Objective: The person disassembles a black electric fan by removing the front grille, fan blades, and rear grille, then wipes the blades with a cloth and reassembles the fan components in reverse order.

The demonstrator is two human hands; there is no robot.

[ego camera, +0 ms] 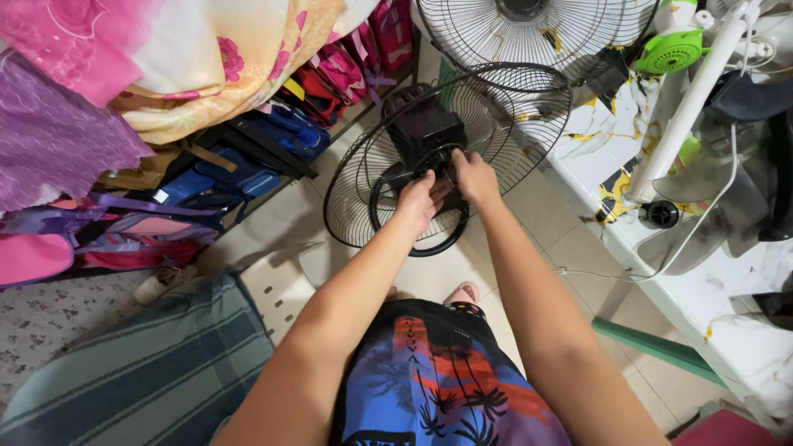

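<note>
Black wire fan guard (pixel 388 177), green-striped cloth (pixel 157 372).

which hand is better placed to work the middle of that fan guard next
Probably the right hand: its fingertips sit at the hub of the black wire fan guard, while the left hand grips lower.

Small shop doubling as a fan repair spot. Left of the fingers (pixel 429 177): rack of school backpacks (pixel 248 165) under hanging printed fabrics (pixel 190 58). Beyond the fingers: wire fan guard (pixel 504 107) on the tiled floor (pixel 545 215), second fan grille (pixel 529 33) behind. Right of them: white fan stand pole (pixel 690 103) and parts on a marble-pattern counter (pixel 727 281).
</note>
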